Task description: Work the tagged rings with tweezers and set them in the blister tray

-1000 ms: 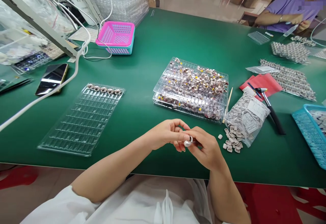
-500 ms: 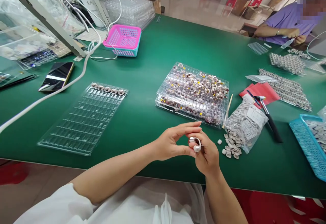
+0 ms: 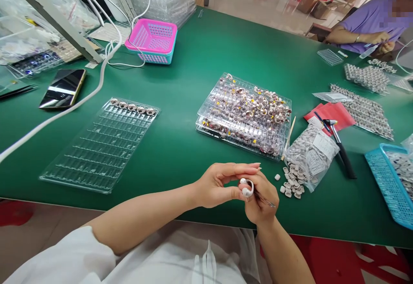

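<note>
A white C-shaped clip-on earbud (image 3: 248, 188) sits between my two hands just above the table's front edge. My left hand (image 3: 216, 185) reaches in from the left, its thumb at the earbud's lower end and its fingers stretched across the top of the other hand. Curled around the earbud's far side is my right hand (image 3: 263, 193). A thin metal tool (image 3: 269, 203), perhaps tweezers, sticks out across the right palm; most of it is hidden. Beyond the hands lie stacked clear trays (image 3: 206, 112) filled with similar white curved parts carrying yellow bits.
Left is a clear slotted tray (image 3: 93, 150) with one row of earbuds (image 3: 132, 107). Right are loose white caps (image 3: 292, 183), a bag of caps (image 3: 309, 152), a black-handled hammer (image 3: 345, 159) and a blue basket (image 3: 385, 185). A pink basket (image 3: 153, 36) and phone (image 3: 63, 88) stand farther back. Another person (image 3: 371, 30) works opposite.
The view has shifted slightly. My left fingers have settled lower over my right hand, and the thin metal tool now shows more clearly at the right palm. The earbud stays held.
</note>
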The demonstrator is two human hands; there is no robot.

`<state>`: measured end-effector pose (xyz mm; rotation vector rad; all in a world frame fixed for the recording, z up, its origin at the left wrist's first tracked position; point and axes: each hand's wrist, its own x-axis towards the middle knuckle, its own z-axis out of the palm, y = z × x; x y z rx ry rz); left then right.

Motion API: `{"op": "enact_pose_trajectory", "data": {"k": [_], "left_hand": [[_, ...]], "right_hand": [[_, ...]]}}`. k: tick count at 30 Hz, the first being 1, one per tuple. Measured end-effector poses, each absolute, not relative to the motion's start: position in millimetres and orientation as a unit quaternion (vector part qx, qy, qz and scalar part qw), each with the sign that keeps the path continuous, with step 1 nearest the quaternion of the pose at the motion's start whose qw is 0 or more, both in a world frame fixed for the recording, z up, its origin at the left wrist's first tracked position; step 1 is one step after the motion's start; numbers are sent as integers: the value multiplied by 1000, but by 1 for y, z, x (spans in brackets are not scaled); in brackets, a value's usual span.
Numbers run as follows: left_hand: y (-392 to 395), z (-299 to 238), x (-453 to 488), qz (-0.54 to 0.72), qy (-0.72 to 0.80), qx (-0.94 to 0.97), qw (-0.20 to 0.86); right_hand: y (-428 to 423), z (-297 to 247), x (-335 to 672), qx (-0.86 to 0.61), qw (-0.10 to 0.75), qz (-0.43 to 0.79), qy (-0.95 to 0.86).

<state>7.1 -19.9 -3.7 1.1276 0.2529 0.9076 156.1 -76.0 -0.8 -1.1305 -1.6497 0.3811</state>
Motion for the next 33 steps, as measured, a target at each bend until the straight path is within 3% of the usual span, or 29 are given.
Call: {"op": "enact_pose_trajectory", "data": {"k": [10, 12, 17, 20, 23, 29, 33], "left_hand": [[-16, -2, 5, 393, 154, 573, 703], [-14, -3, 4, 405, 179, 624, 644], [-6, -6, 3, 470, 260, 750, 386], [-5, -5, 3, 485, 273, 759, 339], [-5, -2, 2, 476, 300, 727, 394], [0, -1, 2, 356, 368, 507, 694], [4, -3, 2, 301, 323, 388, 809]], "right_hand": [[-69, -1, 159, -490, 508, 168, -689], [-66, 0, 161, -510, 489, 163, -689], [-59, -1, 163, -542, 466, 141, -685], [-58, -5, 163, -548, 465, 93, -689], [-58, -7, 163, -552, 460, 59, -692], [-60, -8, 163, -528, 473, 24, -705], [-61, -8, 165, -523, 479, 36, -704]]}}
